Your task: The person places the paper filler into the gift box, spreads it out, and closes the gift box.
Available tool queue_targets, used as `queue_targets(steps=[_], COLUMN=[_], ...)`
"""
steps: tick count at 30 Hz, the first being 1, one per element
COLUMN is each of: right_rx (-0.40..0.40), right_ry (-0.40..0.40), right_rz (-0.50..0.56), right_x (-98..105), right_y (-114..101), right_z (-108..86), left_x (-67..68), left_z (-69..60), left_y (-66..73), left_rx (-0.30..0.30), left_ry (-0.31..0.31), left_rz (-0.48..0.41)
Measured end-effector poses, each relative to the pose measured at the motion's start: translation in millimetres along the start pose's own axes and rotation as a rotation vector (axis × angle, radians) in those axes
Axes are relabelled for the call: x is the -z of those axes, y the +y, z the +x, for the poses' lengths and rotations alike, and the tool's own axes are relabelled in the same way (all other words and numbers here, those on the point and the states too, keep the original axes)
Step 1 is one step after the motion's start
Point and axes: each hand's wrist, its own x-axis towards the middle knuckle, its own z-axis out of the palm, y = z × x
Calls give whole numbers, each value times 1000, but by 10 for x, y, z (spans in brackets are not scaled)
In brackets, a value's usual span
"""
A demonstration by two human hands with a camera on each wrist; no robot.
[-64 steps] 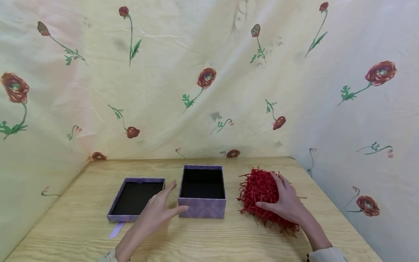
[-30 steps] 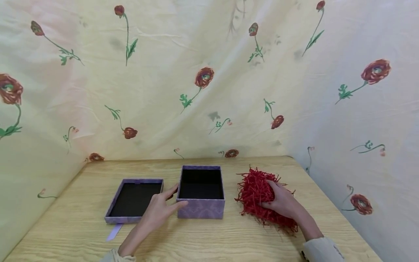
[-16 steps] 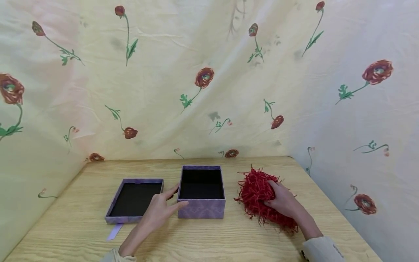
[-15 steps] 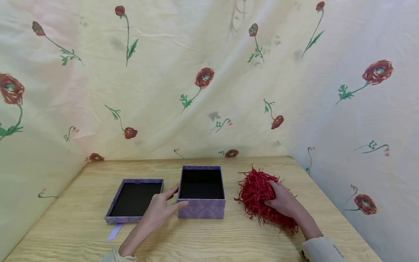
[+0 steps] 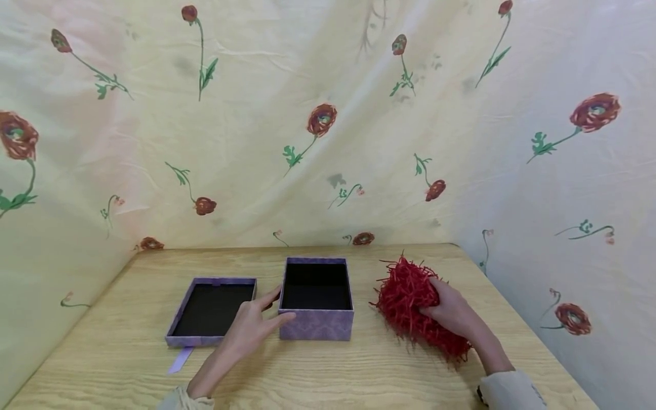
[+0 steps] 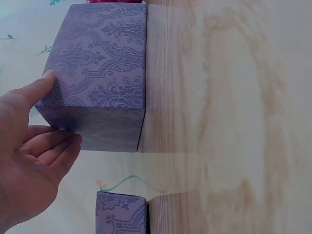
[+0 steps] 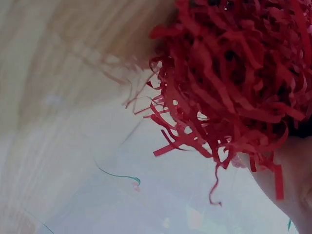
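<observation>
At the corner of a purple patterned gift box [image 5: 315, 326], my left hand [image 5: 251, 327] holds on with the thumb on the front wall and the fingers against the left side. The left wrist view shows the same thumb and bent fingers on the box [image 6: 100, 53]. The box is uncovered, with a black inside. To its right, my right hand [image 5: 453, 310] grips a bundle of red shredded paper [image 5: 410, 299]; its fingertips are buried in the strands. In the right wrist view the shredded paper [image 7: 234, 73] hides most of the hand.
Left of the box lies its shallow lid [image 5: 192, 341], black inside up, with a lilac ribbon [image 5: 180, 360] sticking out in front. All stand on a light wooden table [image 5: 328, 376]. Flowered cloth [image 5: 256, 142] hangs behind and at both sides.
My left hand has come onto the box corner. My right hand has closed into the shredded paper and now shifts it slightly right, its far end a little higher. Box and lid stay put.
</observation>
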Motion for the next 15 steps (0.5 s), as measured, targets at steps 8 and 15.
queue_targets(steps=[8, 15], right_rx=[55, 70], right_ry=[17, 35], right_rz=[32, 72], right_x=[89, 150], right_y=[-89, -220], right_z=[4, 14], left_x=[3, -7], left_z=[3, 4], left_y=[-6, 1], left_rx=[-5, -37], left_ry=[8, 17], left_rz=[13, 0])
